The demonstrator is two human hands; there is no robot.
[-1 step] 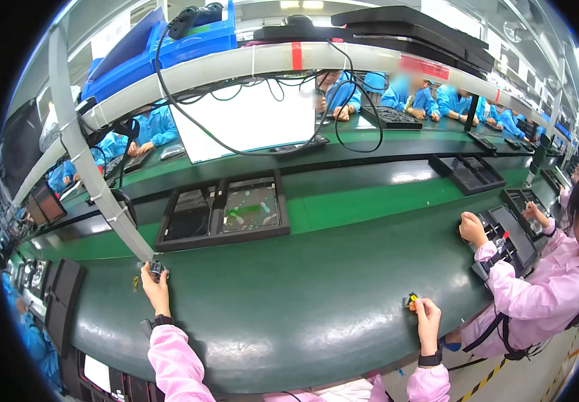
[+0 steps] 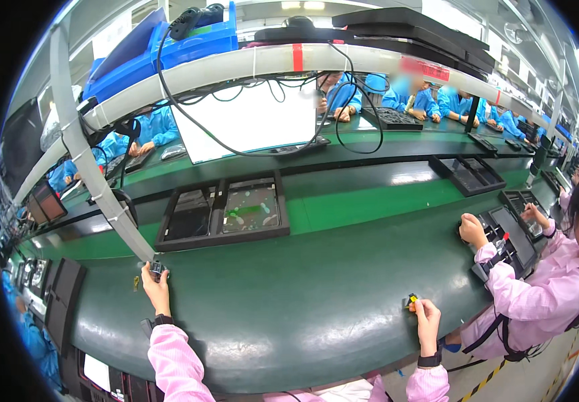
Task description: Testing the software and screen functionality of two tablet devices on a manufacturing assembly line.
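Observation:
At the left of the green work surface (image 2: 262, 295), by the foot of a grey post, my left hand (image 2: 156, 289) is closed around a small dark block-shaped part (image 2: 156, 269). Its exact kind is too small to make out. Just left of that hand lies a small gold-coloured piece (image 2: 136, 283). Over the right part of the surface, my right hand (image 2: 428, 318) pinches a small yellow-and-black piece (image 2: 412, 301) between thumb and fingers. The two hands are far apart, with bare green surface between them. Each wrist wears a black band.
A black two-compartment tray (image 2: 222, 209) holding flat panels stands beyond my hands. The grey post (image 2: 95, 161) rises beside my left hand to a rail with hanging cables. At right, a co-worker in pink (image 2: 537, 288) works over a black tray (image 2: 512, 234). A black case (image 2: 65, 301) is far left.

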